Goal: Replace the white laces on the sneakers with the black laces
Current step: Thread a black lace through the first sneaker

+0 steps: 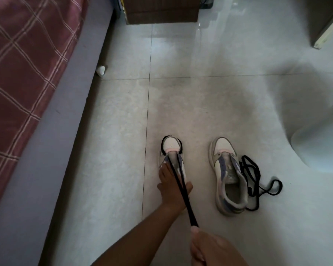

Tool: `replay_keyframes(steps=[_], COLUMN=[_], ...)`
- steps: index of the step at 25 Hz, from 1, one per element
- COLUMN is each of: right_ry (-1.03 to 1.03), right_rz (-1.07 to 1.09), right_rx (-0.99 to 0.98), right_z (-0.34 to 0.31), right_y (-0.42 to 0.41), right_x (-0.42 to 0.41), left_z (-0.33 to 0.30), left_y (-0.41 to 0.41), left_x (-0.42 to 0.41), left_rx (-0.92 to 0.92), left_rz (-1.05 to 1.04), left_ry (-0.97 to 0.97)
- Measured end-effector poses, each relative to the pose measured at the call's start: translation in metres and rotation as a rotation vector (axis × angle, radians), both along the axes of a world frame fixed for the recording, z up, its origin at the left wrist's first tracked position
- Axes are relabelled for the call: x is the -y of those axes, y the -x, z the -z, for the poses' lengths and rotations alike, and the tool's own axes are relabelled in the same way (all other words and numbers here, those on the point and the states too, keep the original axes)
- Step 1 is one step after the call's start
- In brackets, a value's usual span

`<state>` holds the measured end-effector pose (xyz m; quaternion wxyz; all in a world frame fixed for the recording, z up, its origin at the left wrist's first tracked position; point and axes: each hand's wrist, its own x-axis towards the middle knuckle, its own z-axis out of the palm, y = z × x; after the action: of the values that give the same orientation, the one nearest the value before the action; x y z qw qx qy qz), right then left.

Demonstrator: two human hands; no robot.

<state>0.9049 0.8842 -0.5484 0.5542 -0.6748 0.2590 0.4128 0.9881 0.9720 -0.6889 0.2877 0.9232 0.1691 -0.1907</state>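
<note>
Running taut from the toe end of the left sneaker (172, 160) back toward me is a black lace (183, 192), both strands drawn together into one line. It loops around the front of that shoe's white toe cap. My right hand (210, 248), low in the head view, pinches the near ends of the lace between thumb and fingertips — curled tight on it. My left hand (173, 191) reaches forward and rests on the sneaker's side and tongue, fingers spread and fairly straight, pressing the shoe down on the floor (200, 102); the lace passes over the back of this hand.

Just to the right, well apart from the first shoe, stands the second sneaker (228, 175), toe pointing away from me, eyelets bare and its mouth open. A second black lace (258, 181) lies in a loose tangle on the tiles, touching that shoe's right side.

Farther out — a bed with a red checked cover (23, 73) along the left, a small white crumpled object (100, 70) by its base, a brown wooden cabinet (161, 10) at the top, and a pale rounded seat edge (319, 146) on the right.
</note>
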Motion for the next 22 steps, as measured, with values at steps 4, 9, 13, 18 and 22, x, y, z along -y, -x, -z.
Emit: replay_keyframes(steps=[4, 9, 13, 18, 22], right_ry=[-0.069, -0.031, 0.136, 0.359, 0.187], right_rz=[0.141, 0.063, -0.421, -0.338, 0.077], right_rx=[0.091, 0.363, 0.534, 0.486, 0.188], right_z=[-0.013, -0.024, 0.011, 0.068, 0.133], right_y=[-0.004, 0.010, -0.004, -0.158, -0.223], right_x=[-0.002, -0.012, 0.001, 0.022, 0.017], left_z=[-0.010, -0.008, -0.005, 0.002, 0.012], left_y=[-0.020, -0.032, -0.032, -0.005, 0.014], left_x=[0.002, 0.001, 0.001, -0.002, -0.007], left_rx=[-0.034, -0.046, -0.045, -0.041, -0.048], left_rz=[0.061, 0.090, 0.090, 0.141, 0.251], left_ry=[-0.049, -0.087, -0.075, -0.071, -0.157])
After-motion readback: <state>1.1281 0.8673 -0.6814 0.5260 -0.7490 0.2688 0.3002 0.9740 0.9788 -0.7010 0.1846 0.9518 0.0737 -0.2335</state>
